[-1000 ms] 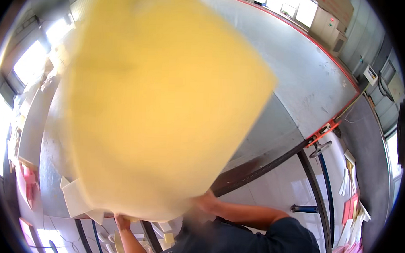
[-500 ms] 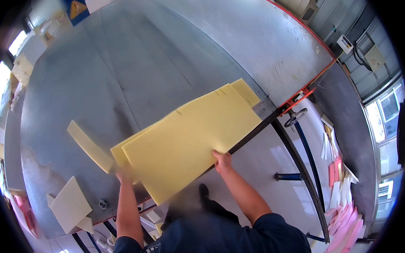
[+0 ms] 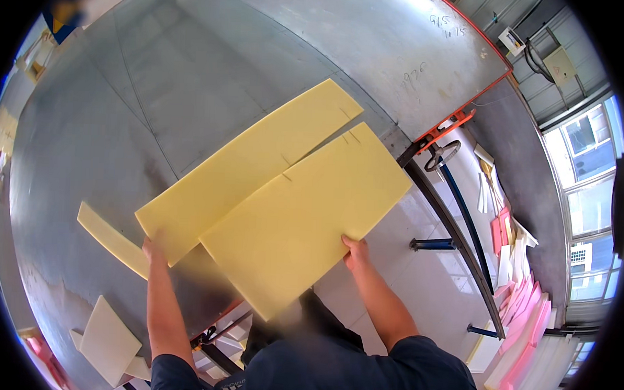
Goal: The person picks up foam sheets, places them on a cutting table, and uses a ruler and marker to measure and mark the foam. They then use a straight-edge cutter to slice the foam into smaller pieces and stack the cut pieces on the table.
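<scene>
A wide yellow foam sheet slants across the table's near edge, with short dark marks at its far edge. My right hand grips its near edge, thumb on top. Beyond it lies a longer, narrower yellow foam sheet, separated by a gap that widens toward the right. My left hand is closed at the left end of this narrower sheet; its fingers are partly hidden. A thin yellow foam strip lies just left of that hand.
The grey metal table extends far ahead. Pale foam offcuts lie at its near left. To the right are a red-edged metal panel, a handwheel and dark table legs. Pink and white scraps pile up on the floor.
The narrower sheet, mostly covered by the wide one before, has slid out to the far left with my left hand. The wide sheet has shifted slightly right with my right hand.
</scene>
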### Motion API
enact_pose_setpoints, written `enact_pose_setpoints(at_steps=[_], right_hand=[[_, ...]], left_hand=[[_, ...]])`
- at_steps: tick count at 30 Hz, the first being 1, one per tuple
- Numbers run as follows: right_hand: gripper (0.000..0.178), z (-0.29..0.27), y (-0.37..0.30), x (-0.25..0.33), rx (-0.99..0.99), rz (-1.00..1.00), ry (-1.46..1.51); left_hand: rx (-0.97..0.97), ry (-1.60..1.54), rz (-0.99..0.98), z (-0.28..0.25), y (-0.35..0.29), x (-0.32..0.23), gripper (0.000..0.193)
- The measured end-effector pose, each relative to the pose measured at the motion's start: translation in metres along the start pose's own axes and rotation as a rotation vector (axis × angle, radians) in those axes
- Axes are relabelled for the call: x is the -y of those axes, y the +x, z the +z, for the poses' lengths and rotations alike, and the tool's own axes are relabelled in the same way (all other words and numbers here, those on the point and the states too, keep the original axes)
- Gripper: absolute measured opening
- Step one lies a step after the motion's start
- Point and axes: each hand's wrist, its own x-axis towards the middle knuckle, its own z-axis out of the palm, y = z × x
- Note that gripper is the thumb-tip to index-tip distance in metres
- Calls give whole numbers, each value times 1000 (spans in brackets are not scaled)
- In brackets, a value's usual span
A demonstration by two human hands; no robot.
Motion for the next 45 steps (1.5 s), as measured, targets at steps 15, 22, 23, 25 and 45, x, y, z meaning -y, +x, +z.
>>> enact_pose_setpoints(at_steps=[15,22,23,25,45], right_hand=[[44,49,75,26,52,69,-232],[35,54,88,0,146,122,-176],[35,46,84,4,69,105,-195],[36,53,90,-8,-33,111,-224],[34,99,78,-7,-601,-434,-1663]], left_hand=[[-53,175,24,-33,69,33,36],[-233,370,238,-2,124,-1,41],[-151,399,233,18,117,-10,45],[-136,436,228,15,128,-11,45],[-1775,329,-628,-386,-78,239,63]])
